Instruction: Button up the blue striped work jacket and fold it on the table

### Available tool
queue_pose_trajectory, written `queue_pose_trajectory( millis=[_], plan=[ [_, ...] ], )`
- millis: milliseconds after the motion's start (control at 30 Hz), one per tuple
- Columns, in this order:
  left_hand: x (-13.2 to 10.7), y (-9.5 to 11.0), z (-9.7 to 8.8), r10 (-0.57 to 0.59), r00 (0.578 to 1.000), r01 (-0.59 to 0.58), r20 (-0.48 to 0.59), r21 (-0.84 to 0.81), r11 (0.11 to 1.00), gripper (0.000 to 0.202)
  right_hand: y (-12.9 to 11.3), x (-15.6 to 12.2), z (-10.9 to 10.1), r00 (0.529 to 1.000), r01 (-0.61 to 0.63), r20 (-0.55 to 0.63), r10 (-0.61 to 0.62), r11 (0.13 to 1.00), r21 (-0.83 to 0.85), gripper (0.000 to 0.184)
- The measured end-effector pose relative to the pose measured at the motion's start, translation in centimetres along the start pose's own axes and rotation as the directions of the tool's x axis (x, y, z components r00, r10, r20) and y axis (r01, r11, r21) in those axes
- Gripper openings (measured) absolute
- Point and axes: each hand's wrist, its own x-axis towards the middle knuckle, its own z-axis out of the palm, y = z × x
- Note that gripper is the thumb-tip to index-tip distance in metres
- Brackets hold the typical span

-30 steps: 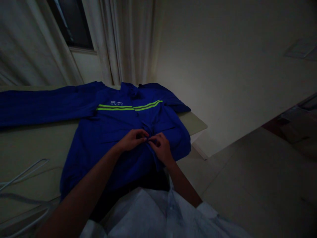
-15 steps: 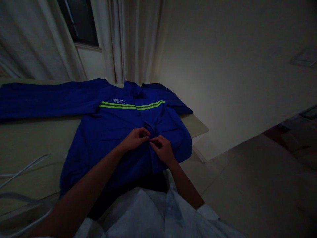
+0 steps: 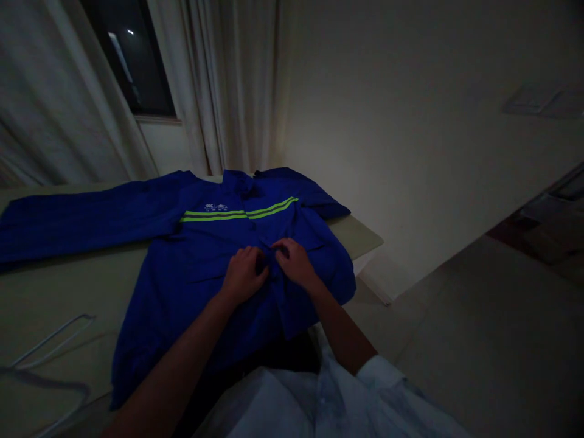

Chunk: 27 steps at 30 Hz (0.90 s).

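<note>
A blue work jacket (image 3: 205, 249) lies front up on the table, collar at the far side, with yellow-green stripes across its chest. My left hand (image 3: 246, 272) has its fingers curled on the jacket's front opening, just left of the edge. Close beside it, my right hand (image 3: 295, 263) pinches the front edge from the right. A small gap separates the two hands. Below them the front flap hangs loose toward my body. What lies right under the fingertips is dark and partly hidden.
The pale table (image 3: 82, 286) ends in a corner at the right, beside the wall (image 3: 387, 134). A white wire hanger (image 3: 55, 337) lies at the left front. Curtains (image 3: 237, 79) and a dark window (image 3: 137, 55) are behind. Tiled floor (image 3: 460, 316) shows at right.
Both hands have moved apart a little and shifted slightly along the jacket's front opening toward the collar. The view has tilted up, so the jacket sits lower in the picture.
</note>
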Motion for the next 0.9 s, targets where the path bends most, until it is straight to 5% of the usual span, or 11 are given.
queue_pose_trajectory(
  millis=[67, 233, 467, 633, 900],
  plan=[
    [-0.3, 0.1, -0.2, 0.055, 0.994, -0.061, 0.091, 0.070, 0.996, 0.013, -0.1, 1.9, 0.7, 1.000, -0.017, -0.007, 0.017, 0.992, -0.124, 0.008],
    [-1.2, 0.8, -0.8, 0.072, 0.980, -0.090, 0.185, 0.090, 0.992, 0.010, 0.9, 4.4, 2.7, 0.977, -0.130, 0.122, 0.175, 0.941, -0.312, 0.023],
    [2.1, -0.5, -1.3, -0.049, 0.951, 0.033, 0.306, 0.057, 0.998, 0.014, 3.0, 3.3, 3.1, 0.976, -0.186, -0.114, 0.186, 0.983, 0.006, 0.036],
    [5.2, -2.2, 0.3, -0.129, 0.985, 0.121, 0.113, 0.080, 0.989, 0.021, 3.2, 3.6, 3.0, 0.981, -0.165, -0.095, 0.170, 0.985, 0.054, 0.020],
    [4.2, -3.6, 1.5, -0.005, 1.000, 0.005, 0.014, -0.036, 0.999, 0.016, 4.6, 4.2, 3.2, 0.978, -0.144, -0.143, 0.151, 0.988, 0.056, 0.019]
  ],
)
